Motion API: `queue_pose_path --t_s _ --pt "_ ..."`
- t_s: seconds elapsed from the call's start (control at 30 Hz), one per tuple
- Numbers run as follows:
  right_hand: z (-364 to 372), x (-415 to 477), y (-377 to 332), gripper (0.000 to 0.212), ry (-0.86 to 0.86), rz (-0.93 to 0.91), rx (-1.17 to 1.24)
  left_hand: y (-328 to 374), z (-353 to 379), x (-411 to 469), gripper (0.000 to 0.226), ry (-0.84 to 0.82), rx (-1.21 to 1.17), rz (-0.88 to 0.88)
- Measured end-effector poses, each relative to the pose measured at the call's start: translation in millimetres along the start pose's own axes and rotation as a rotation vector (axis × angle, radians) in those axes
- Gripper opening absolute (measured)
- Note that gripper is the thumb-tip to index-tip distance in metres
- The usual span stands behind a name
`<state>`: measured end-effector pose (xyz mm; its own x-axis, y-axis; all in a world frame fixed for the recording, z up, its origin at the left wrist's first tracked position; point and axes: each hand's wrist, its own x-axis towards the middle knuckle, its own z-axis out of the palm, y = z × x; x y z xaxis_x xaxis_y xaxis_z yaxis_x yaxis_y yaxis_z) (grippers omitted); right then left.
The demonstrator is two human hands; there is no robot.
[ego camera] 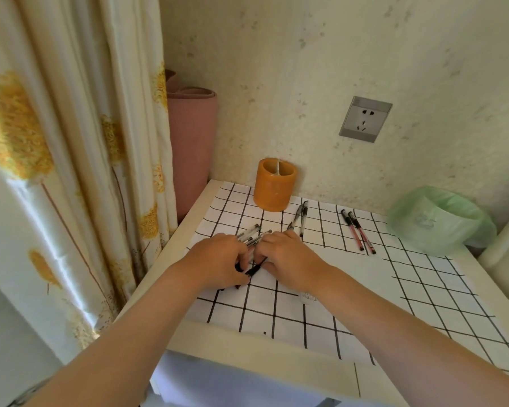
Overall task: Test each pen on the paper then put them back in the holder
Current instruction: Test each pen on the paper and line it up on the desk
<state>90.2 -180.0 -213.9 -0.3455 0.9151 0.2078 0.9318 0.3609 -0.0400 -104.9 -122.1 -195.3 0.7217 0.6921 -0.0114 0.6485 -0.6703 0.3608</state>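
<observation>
My left hand (pixel 219 259) and my right hand (pixel 285 255) are both closed over a bunch of clear-barrelled pens (pixel 253 235) lying on the grid-patterned paper (pixel 321 315). Their tips stick out beyond my fingers and a black cap (pixel 254 270) shows between my hands. Two more black-capped pens (pixel 300 217) lie to the right of the bunch. Two red pens (pixel 358 232) lie further right. The orange holder (pixel 274 185) stands empty at the back of the table, beyond my hands.
A bin lined with a green bag (pixel 440 220) sits at the back right corner. A curtain (pixel 71 160) hangs at the left, with a rolled pink mat (pixel 193 142) behind it. A wall socket (pixel 365 118) is above the table.
</observation>
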Motion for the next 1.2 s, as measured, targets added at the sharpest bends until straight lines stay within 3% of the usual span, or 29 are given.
queue_pose_path --t_s 0.3,0.43,0.7,0.93,1.2 --pt "-5.7 -16.9 6.5 0.020 0.055 -0.023 -0.161 15.9 5.3 11.6 0.023 -0.002 0.055 0.009" --pt "-27.7 -31.9 15.3 0.015 0.088 0.133 -0.115 32.3 3.7 17.6 0.012 0.084 0.031 0.040" --pt "-43.3 -80.9 24.8 0.022 0.079 0.362 0.089 70.1 15.3 35.5 0.010 0.135 -0.042 0.064" --pt "-37.3 -86.4 29.7 0.020 0.073 0.387 0.253 95.1 21.6 42.1 0.013 0.181 -0.065 0.124" --pt "-34.1 -92.1 26.7 0.024 0.062 0.427 0.170 93.0 22.7 45.7 0.012 0.064 -0.144 0.151"
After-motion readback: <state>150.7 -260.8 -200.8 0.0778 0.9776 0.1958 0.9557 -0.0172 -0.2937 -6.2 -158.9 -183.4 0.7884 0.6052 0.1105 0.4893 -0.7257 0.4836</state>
